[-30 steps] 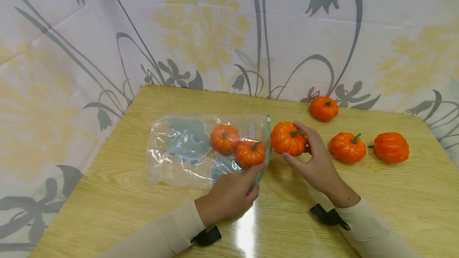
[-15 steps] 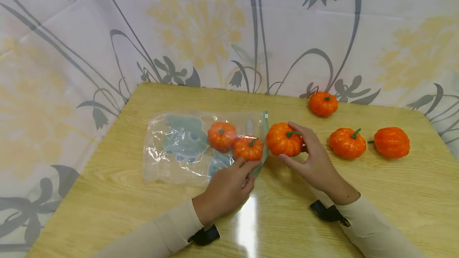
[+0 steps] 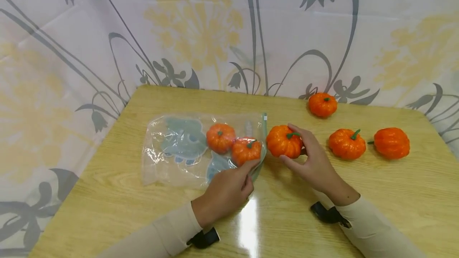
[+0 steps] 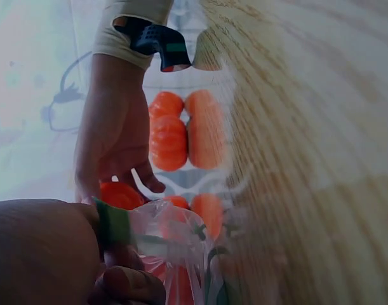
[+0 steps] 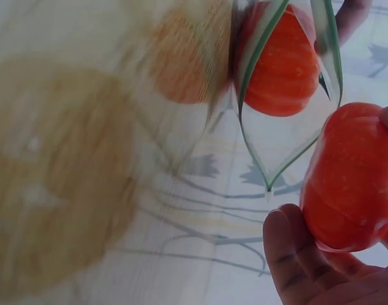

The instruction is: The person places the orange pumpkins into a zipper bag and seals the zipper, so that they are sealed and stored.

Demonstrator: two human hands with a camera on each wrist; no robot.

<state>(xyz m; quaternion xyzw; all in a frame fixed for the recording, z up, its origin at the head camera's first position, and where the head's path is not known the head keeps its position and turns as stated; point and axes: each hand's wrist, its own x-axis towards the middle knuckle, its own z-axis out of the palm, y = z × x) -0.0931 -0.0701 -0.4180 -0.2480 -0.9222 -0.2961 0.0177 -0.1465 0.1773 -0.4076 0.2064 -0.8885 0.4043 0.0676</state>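
Note:
A clear zip bag point(image 3: 172, 172) with blue-green cartoon prints lies on the table, its green-edged mouth facing right. Inside it are two small orange pumpkins, one point(image 3: 220, 138) farther in and one point(image 3: 246, 152) near the mouth. My left hand point(image 3: 227, 190) pinches the near side of the bag's green edge. In my right hand point(image 3: 315, 162) is another pumpkin point(image 3: 284, 141), gripped between thumb and fingers just outside the mouth. The right wrist view shows the green rim point(image 5: 268, 181) parted in a V, with the held pumpkin point(image 5: 349, 178) beside it.
To the right sit three more pumpkins: one point(image 3: 322, 105) at the table's back edge, one point(image 3: 347, 144) beyond my right hand, and one point(image 3: 391, 143) on its side. The wooden table point(image 3: 107, 210) meets a flower-printed cloth point(image 3: 201, 31) behind.
From the first frame, the held pumpkin and both hands sit slightly farther left, as the whole view has shifted a little. Both grips stay the same.

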